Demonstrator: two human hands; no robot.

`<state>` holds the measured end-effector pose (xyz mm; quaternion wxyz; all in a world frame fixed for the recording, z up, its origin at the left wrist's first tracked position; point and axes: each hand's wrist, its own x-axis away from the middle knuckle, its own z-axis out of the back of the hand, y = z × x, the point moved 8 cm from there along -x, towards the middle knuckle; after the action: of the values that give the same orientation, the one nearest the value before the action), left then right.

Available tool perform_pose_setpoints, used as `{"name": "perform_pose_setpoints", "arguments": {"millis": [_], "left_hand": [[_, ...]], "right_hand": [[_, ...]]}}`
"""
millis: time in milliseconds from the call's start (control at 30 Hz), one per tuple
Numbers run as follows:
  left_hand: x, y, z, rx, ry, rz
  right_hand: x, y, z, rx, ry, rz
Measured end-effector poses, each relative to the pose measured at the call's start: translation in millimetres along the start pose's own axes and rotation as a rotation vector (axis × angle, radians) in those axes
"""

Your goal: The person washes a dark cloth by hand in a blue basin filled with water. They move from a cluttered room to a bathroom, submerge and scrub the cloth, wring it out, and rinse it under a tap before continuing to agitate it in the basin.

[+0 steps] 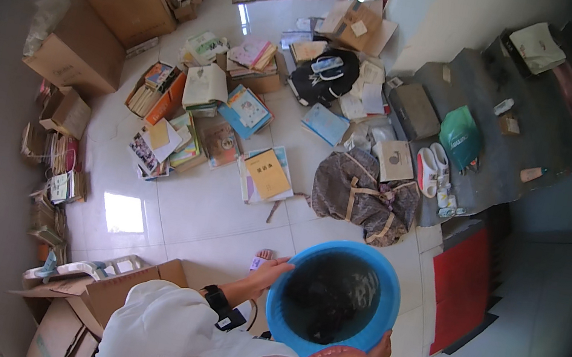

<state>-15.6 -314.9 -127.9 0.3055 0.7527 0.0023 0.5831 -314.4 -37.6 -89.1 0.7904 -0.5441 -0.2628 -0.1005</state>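
A round blue basin is held up in front of my body, roughly level. Dark, murky liquid fills much of it, with light glinting on the surface. My left hand grips its left rim, the thumb along the edge and the other fingers out of sight. On the lower right side my right hand shows only partly, its fingers curled against the basin wall. A black band with a small dark box is around my left wrist.
Stacks of books cover the floor ahead, near a black backpack. A brown patterned bag lies close beyond the basin. Right are dark steps with white shoes and a red panel. Cardboard boxes line the left wall; another box stands nearby.
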Motion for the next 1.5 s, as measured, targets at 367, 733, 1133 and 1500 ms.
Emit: {"name": "perform_pose_setpoints", "arguments": {"millis": [367, 733, 1133, 1500], "left_hand": [[149, 33, 74, 0.317, 0.06, -0.176], [261, -81, 127, 0.706, 0.299, -0.387], [332, -158, 192, 0.962, 0.413, -0.467], [374, -153, 364, 0.969, 0.414, -0.555]], "right_hand": [[64, -81, -87, -0.214, -0.317, 0.115], [117, -93, -168, -0.055, -0.776, 0.21], [231, -81, -239, 0.114, -0.957, 0.187], [357, -36, -376, 0.226, -1.088, 0.144]]}}
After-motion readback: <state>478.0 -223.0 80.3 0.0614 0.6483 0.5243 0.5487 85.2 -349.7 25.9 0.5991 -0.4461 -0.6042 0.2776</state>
